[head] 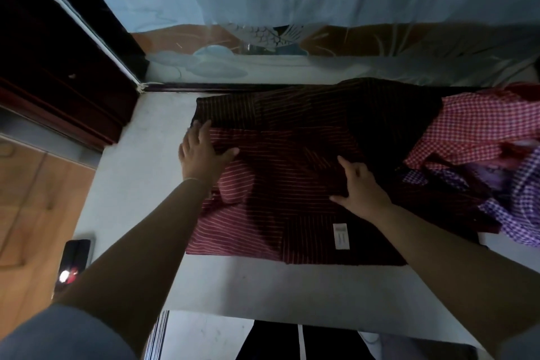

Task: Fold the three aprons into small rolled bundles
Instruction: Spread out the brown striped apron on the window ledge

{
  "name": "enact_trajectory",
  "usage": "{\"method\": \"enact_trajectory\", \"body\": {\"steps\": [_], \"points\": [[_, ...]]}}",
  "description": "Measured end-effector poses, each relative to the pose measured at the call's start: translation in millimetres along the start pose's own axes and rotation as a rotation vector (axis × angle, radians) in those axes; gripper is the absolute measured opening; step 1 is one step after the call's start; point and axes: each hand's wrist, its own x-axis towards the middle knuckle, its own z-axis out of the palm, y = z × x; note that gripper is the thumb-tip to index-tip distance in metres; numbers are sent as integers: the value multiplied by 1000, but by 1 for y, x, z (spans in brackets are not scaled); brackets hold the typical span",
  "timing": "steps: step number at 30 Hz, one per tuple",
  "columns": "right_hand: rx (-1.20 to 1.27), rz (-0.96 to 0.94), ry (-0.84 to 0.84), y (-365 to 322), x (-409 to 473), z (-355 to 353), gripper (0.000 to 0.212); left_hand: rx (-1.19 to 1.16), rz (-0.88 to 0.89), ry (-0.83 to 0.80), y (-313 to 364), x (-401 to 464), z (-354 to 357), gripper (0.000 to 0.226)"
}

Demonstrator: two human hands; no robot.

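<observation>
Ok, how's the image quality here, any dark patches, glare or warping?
Head view: dim overall; shadow darkens the middle of the striped apron between the left hand and right hand; a bright glare spot on the phone; wide-angle warping bends the edges.

Red gingham apron and purple gingham apron, both right of striped maroon apron, run off right frame edge; full extent unseen. Print on white care label on striped maroon apron too small to read. Dark phone-like object left of striped maroon apron, at table edge, blurred, identity unclear. Striped maroon apron's far-right part lost in shadow.
</observation>
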Motion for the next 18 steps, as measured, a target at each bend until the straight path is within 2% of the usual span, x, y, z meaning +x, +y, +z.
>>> {"method": "enact_trajectory", "body": {"steps": [2, 4, 6, 9, 13, 16, 18], "points": [[-121, 20, 3, 4, 5, 5, 88, 16, -208, -120, -11, -12, 14, 86], [-176, 37, -22, 5, 7, 11, 66, -78, -403, -259, -31, -28, 30, 80], [-211, 50, -28, 5, 9, 16, 42, -235, -415, -446, -47, -45, 41, 76], [-129, 74, 6, 6, 12, 16, 26, -224, -349, -662, -56, -63, 46, 62], [85, 169, 24, 7, 19, 5, 31, -150, -301, -818, -55, -73, 37, 34], [174, 235, -35, 17, 23, 4, 36, -278, -509, -974, -71, -75, 31, 31], [186, 241, -36, 24, 22, 4, 32, -296, -528, -973, -83, -72, 26, 35]]}}
